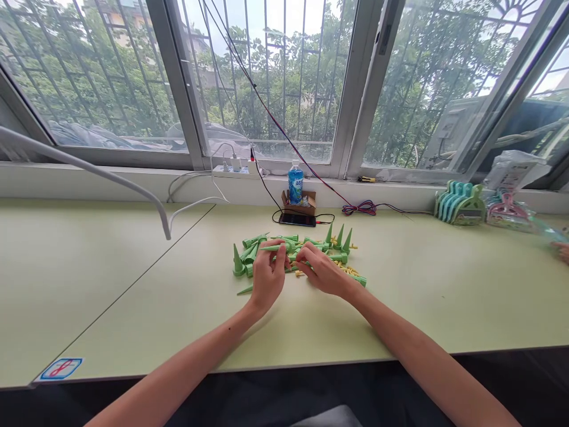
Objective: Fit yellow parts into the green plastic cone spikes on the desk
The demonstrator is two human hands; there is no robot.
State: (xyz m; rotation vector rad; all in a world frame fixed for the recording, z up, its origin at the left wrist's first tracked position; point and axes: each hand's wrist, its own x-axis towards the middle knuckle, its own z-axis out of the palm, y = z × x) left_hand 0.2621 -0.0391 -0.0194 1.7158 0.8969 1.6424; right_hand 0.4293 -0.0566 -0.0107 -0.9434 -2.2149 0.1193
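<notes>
My left hand (268,277) is closed around a green plastic spike (272,248), its pointed end to the left. Just to the right, the bent fingers of my right hand (323,271) are pressed together over the pile; anything in them is hidden. Around both hands lie several more green spikes (251,251), some on their sides. One green cone (238,261) stands upright at the left, and upright cones (339,237) stand at the back right. Small yellow plastic pieces (350,270) are scattered beside and behind my right hand.
Behind the pile lie a phone (297,220) and a small cardboard box (306,204) with a blue bottle (295,185). Coiled cable (360,207), green hangers (462,203) and a bagged pink bundle (507,210) sit rightward. Another person's hand (562,251) shows at the right edge.
</notes>
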